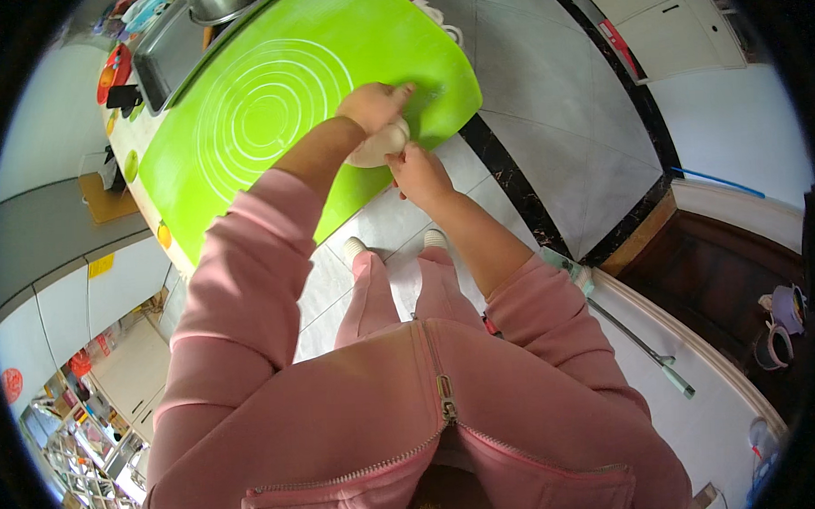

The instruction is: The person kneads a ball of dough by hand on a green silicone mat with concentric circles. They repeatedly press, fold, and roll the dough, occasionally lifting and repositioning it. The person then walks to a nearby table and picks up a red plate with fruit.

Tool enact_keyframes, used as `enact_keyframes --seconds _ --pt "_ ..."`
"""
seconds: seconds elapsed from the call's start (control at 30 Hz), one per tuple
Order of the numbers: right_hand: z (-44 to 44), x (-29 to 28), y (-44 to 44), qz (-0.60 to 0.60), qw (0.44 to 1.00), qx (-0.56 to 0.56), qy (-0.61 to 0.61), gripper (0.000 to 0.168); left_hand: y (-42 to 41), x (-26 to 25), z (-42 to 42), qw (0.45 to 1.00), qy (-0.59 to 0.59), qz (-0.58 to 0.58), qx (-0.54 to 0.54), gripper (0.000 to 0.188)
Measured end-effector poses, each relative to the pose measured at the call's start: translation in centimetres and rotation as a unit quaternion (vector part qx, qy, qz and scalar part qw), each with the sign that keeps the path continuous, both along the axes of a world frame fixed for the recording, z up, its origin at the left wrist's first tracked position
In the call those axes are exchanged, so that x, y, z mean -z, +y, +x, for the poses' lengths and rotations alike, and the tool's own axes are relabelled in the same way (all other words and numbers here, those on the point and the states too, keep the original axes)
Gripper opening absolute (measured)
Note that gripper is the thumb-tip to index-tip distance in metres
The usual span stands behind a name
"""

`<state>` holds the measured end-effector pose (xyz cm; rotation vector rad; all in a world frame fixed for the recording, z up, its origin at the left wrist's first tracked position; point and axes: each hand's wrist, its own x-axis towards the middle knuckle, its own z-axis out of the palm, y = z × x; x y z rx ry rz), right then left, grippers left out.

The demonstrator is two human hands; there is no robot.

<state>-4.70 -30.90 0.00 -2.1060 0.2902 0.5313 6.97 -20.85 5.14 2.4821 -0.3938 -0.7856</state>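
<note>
Between my hands, over the near right part of a green silicone mat [168,162] with white rings, is a piece of pale dough [379,146]. My left hand [374,107] lies over the dough's far side, its fingers pointing right; how its fingers meet the dough is partly hidden. My right hand [421,173] pinches the dough's near right edge between thumb and fingers at the mat's border. A light dusting or smear marks the mat just right of my left hand.
A grey metal tray [148,68] and a steel bowl [218,5] sit at the mat's far left. White coiled pieces [452,34] show at its far right edge. A mop [643,344] leans by the wall at right.
</note>
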Motion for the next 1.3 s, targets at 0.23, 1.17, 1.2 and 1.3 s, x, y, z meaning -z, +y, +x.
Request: enact_keyframes --seconds 0.23,1.17,1.2,1.3 --pt "-1.0 -2.1 3.3 -0.135 0.977 -0.161 -0.014 0.029 7.3 1.5 -6.6 0.949 -0.239 -0.031 0.202 0.028" --pt "3.7 -0.3 8.5 0.283 0.946 0.094 0.128 0.027 5.6 4.7 2.2 0.94 -0.095 0.084 -0.317 0.049" --pt "3.9 0.0 8.4 0.22 0.966 0.091 0.097 0.026 6.6 5.8 1.9 0.928 -0.067 0.045 -0.363 0.047" --pt "3.4 -0.3 8.4 0.067 0.996 -0.059 0.028 0.027 12.5 6.7 -1.5 0.966 -0.121 0.176 -0.144 0.04"
